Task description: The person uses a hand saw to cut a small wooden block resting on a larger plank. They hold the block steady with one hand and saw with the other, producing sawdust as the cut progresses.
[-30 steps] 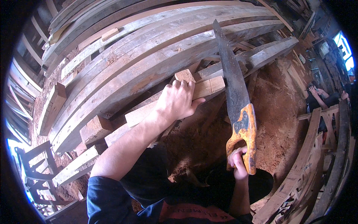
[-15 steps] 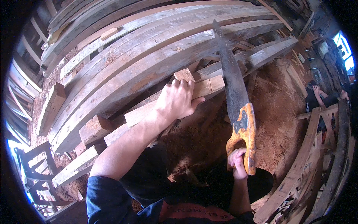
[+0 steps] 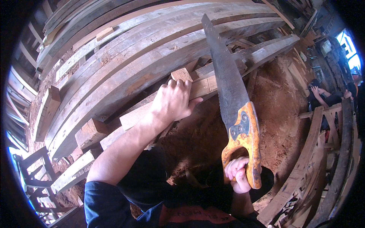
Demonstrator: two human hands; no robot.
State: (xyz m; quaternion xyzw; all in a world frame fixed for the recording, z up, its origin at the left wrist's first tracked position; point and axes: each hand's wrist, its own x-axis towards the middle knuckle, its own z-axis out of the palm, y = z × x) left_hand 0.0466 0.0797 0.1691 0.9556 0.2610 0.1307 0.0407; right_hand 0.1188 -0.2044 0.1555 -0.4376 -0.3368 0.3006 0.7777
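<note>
My left hand point(image 3: 172, 100) is closed over a squared length of pale timber point(image 3: 131, 117), with fingers across its top and the thumb along the near side. A thin pencil-like line crosses the timber near its right end. My right hand point(image 3: 238, 175) is wrapped round the worn orange handle of a handsaw point(image 3: 227, 72). The saw's broad, dark blade points away and slightly left, its flat side towards me. In the picture the blade overlaps the timber's right end; whether its teeth touch the wood I cannot tell. A small wood block point(image 3: 181, 75) sits just beyond my left knuckles.
Long, thick wooden beams point(image 3: 152, 62) lie side by side across the far side. Stubby timber ends point(image 3: 91, 133) stick out at left. Reddish sawdust point(image 3: 279, 110) covers the ground. A wooden frame point(image 3: 300, 174) with stacked scraps stands at right, near another person point(image 3: 323, 95).
The handsaw has swung: its tip moved left and its handle came nearer me, with more of the blade's flat side showing. My left hand keeps its hold on the timber.
</note>
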